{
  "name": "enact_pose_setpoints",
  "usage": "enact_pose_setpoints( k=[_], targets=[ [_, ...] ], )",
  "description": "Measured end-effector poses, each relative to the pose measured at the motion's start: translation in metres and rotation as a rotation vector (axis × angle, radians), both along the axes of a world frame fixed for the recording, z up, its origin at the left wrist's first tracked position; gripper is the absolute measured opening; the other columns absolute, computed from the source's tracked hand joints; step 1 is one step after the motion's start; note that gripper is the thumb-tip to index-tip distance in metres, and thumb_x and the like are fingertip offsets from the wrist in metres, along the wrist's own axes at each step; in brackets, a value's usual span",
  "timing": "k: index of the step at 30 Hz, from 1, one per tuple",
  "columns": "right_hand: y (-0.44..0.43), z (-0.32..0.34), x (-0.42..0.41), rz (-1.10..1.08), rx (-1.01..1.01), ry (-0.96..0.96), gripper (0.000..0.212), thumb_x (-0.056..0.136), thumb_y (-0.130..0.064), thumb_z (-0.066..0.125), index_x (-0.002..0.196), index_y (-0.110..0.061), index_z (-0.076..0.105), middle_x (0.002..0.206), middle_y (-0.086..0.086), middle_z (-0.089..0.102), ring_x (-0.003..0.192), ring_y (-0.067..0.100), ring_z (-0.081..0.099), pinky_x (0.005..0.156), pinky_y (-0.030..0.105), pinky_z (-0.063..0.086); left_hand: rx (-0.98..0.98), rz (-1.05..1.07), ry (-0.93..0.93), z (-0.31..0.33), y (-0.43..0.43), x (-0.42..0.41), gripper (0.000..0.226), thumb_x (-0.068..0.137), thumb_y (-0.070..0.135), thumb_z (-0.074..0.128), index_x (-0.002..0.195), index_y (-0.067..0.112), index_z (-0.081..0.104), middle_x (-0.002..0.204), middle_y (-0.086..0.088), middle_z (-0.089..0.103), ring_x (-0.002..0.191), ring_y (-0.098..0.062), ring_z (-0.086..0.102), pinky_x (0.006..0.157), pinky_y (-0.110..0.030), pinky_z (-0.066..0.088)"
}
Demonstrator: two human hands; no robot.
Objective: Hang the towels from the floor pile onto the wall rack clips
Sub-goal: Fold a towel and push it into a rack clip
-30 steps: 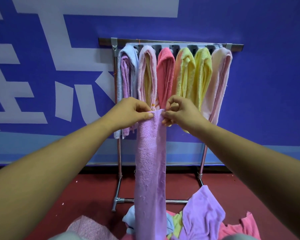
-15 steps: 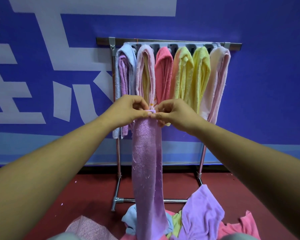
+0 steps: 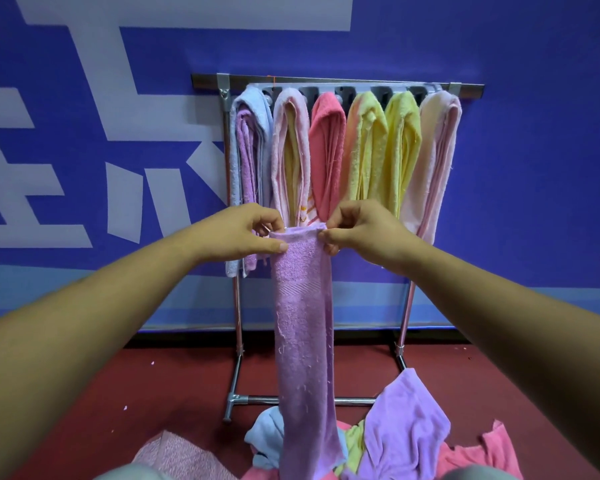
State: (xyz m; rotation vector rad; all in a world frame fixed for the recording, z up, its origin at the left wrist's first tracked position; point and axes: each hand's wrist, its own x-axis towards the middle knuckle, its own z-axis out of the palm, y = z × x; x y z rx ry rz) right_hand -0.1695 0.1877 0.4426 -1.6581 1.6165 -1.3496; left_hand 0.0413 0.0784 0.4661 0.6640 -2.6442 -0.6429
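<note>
One blue wall with broad white strokes fills the upper view. Against it at twelve o'clock stands the metal rack, its hung towels running from pale blue and lilac at the nine o'clock end through pink, coral and yellow to pale pink at three o'clock. At five o'clock the floor pile lies on the red floor. At the centre the lilac towel hangs folded, long and narrow, in front of the pile. The left hand pinches its top edge at the nine o'clock corner and the right hand pinches the three o'clock corner.
</note>
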Motion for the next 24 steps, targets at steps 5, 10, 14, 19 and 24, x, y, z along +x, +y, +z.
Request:
enact_pose_setpoints(
  k=[5,10,14,19,24],
  targets=[
    [-0.004,-0.004,-0.002,-0.074,-0.01,-0.064,0.019,0.087,0.005,0.067,0.072,-0.003,0.061,0.066,0.017,0.068,0.062,0.021,0.063,0.074,0.039,0.055,-0.042,0.107,0.148,-0.007,-0.004,-0.005,0.021,0.081,0.035,0.078,0.08,0.021,0.063,0.073,0.0,0.069,0.065,-0.008,0.06,0.066,-0.026,0.047],
    [-0.005,0.003,-0.001,-0.15,-0.017,-0.06,0.013,0.087,-0.002,0.068,0.077,-0.005,0.061,0.074,0.024,0.07,0.061,0.02,0.064,0.066,0.04,0.044,0.046,0.149,0.265,-0.006,0.003,-0.012,0.024,0.083,0.027,0.077,0.085,0.01,0.06,0.075,-0.011,0.073,0.068,-0.02,0.073,0.069,-0.03,0.061],
    [-0.004,0.01,0.001,-0.175,-0.035,-0.088,0.02,0.086,0.001,0.066,0.071,-0.009,0.057,0.078,0.032,0.067,0.048,0.012,0.061,0.063,0.041,0.04,0.043,0.153,0.338,-0.002,0.006,-0.014,0.027,0.081,0.024,0.08,0.086,0.007,0.059,0.079,-0.021,0.069,0.069,-0.028,0.071,0.065,-0.032,0.061],
    [-0.009,0.014,-0.004,-0.168,-0.045,-0.155,0.02,0.084,0.004,0.067,0.072,-0.007,0.056,0.061,0.019,0.065,0.051,0.027,0.061,0.065,0.054,0.045,-0.009,0.151,0.346,0.003,0.006,-0.016,0.024,0.082,0.026,0.079,0.095,0.016,0.061,0.067,-0.012,0.055,0.057,-0.006,0.045,0.053,-0.015,0.04],
    [-0.013,0.019,-0.007,-0.08,-0.061,-0.234,0.024,0.081,0.005,0.07,0.095,-0.008,0.055,0.065,0.007,0.066,0.078,0.038,0.064,0.074,0.049,0.046,0.015,0.147,0.336,0.005,0.005,-0.019,0.017,0.086,0.03,0.074,0.093,0.015,0.073,0.071,-0.004,0.065,0.059,-0.002,0.051,0.055,-0.014,0.04]
  ],
)
